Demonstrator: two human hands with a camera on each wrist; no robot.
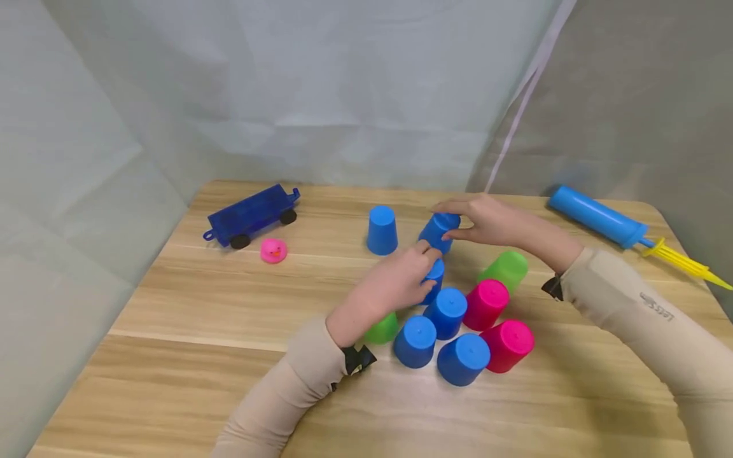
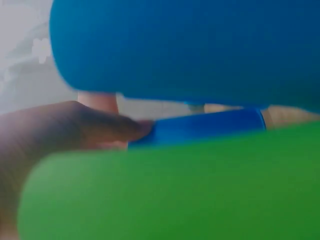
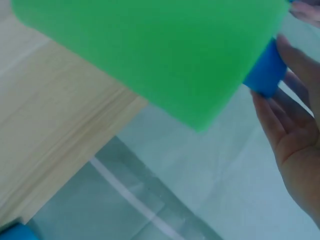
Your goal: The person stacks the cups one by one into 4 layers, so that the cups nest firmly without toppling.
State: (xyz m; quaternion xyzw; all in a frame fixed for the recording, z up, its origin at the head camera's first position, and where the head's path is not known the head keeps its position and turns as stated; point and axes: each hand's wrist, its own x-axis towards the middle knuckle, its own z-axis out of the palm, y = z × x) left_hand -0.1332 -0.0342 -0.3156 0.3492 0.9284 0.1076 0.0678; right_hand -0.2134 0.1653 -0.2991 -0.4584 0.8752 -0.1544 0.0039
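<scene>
My right hand (image 1: 487, 219) grips a tilted blue cup (image 1: 436, 234) near the table's back edge, thumb on one side and fingers on the other. My left hand (image 1: 395, 283) holds another blue cup (image 1: 438, 281) just in front of it, partly hidden by the fingers. In the left wrist view the thumb touches this cup (image 2: 210, 126). A single upside-down blue cup (image 1: 382, 230) stands to the left of the right hand's cup. Under the left wrist shows part of a green cup (image 1: 382, 329). Nearer me, three blue cups (image 1: 446, 313) stand upside down.
Two pink cups (image 1: 487, 304) and a second green cup (image 1: 506, 270) stand to the right. A dark blue toy wagon (image 1: 252, 215) and a pink duck (image 1: 273, 250) lie at the back left. A blue pump with yellow nozzle (image 1: 598, 216) lies at the back right.
</scene>
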